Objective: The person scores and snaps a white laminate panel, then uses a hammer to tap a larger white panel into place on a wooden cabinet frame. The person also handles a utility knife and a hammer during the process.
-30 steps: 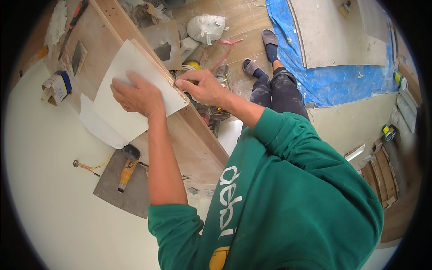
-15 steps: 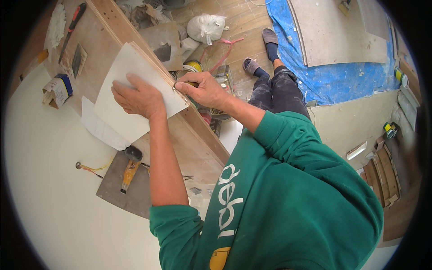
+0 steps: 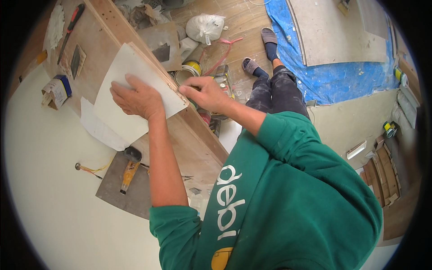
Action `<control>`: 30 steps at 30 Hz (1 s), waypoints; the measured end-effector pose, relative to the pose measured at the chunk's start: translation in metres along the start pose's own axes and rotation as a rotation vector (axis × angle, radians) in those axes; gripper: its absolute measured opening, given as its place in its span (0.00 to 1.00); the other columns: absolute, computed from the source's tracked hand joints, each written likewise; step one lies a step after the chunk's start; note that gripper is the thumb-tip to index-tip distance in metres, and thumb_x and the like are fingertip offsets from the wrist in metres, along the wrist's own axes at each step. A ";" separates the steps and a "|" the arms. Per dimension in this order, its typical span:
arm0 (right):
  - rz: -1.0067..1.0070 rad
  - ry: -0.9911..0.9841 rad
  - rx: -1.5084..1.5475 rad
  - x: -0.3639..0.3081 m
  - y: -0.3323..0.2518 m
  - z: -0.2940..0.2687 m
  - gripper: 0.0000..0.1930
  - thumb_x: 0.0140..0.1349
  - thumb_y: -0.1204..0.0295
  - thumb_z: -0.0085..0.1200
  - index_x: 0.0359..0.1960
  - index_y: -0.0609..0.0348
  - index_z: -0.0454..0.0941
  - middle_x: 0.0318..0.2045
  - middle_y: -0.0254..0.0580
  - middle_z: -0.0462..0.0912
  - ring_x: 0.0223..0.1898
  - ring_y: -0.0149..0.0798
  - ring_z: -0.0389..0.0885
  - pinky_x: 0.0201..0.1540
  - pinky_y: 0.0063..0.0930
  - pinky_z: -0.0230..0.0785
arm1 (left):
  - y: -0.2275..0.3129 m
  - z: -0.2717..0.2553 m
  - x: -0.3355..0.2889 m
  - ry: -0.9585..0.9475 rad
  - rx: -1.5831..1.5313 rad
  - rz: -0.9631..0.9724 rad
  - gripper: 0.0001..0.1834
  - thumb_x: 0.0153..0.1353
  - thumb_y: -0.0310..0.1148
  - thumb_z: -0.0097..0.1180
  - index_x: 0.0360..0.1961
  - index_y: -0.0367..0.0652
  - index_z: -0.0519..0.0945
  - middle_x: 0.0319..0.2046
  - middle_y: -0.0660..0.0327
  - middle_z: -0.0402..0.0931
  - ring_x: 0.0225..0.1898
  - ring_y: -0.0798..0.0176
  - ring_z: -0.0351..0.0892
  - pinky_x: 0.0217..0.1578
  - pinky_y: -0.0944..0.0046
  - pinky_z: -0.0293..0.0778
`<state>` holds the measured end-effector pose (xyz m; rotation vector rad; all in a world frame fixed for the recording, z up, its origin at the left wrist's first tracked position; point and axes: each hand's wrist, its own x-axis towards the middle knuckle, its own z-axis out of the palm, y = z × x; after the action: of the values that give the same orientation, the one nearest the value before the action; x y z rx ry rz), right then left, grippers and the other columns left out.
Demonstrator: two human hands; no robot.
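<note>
A white-faced board (image 3: pixel 135 67) with a layered wooden edge lies on the wooden bench (image 3: pixel 101 38). My left hand (image 3: pixel 139 96) rests flat on its white face, fingers extended. At the board's near right edge, my right hand (image 3: pixel 204 94) is closed, with the thumb against the edge. Whatever small thing is in its grip is hidden by the fingers. Several small marks dot the edge strip (image 3: pixel 167 81) beside the thumb. A white sheet (image 3: pixel 101 123) sticks out past the board's left side.
On the bench lie a red-and-black-handled tool (image 3: pixel 71 27), a flat scraper (image 3: pixel 77 60) and an opened small box (image 3: pixel 57 91). A hammer (image 3: pixel 130 168) rests on a grey board. Wires (image 3: pixel 87 168) protrude nearby. Beyond are a white bag (image 3: pixel 205 28), buckets and a blue tarp (image 3: pixel 333 85).
My right hand has shifted slightly right and away from the board's edge, and its fingers have turned. My left hand stays in place on the board.
</note>
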<state>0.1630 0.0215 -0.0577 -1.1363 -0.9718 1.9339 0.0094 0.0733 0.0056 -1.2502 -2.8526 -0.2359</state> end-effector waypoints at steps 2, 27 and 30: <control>-0.019 0.014 0.007 0.015 -0.005 0.003 0.17 0.66 0.59 0.59 0.39 0.64 0.85 0.30 0.43 0.85 0.33 0.30 0.79 0.38 0.28 0.71 | 0.000 0.001 0.000 0.002 -0.012 0.002 0.38 0.71 0.55 0.38 0.68 0.32 0.60 0.68 0.43 0.57 0.72 0.45 0.52 0.67 0.42 0.49; 0.026 -0.080 0.033 -0.014 0.004 -0.003 0.15 0.67 0.61 0.58 0.39 0.63 0.84 0.29 0.39 0.84 0.33 0.28 0.77 0.39 0.27 0.70 | 0.002 0.001 -0.001 0.002 -0.008 -0.003 0.37 0.71 0.54 0.39 0.68 0.32 0.61 0.69 0.44 0.56 0.72 0.45 0.52 0.67 0.43 0.49; -0.042 -0.110 0.004 -0.021 0.012 -0.011 0.16 0.65 0.60 0.59 0.39 0.63 0.85 0.31 0.42 0.85 0.34 0.34 0.79 0.40 0.29 0.71 | 0.003 0.000 0.000 -0.004 -0.016 -0.013 0.37 0.71 0.54 0.39 0.68 0.32 0.60 0.69 0.44 0.56 0.72 0.45 0.52 0.67 0.43 0.49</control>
<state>0.1788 0.0006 -0.0635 -1.0081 -1.0407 1.9810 0.0115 0.0759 0.0061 -1.2371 -2.8683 -0.2571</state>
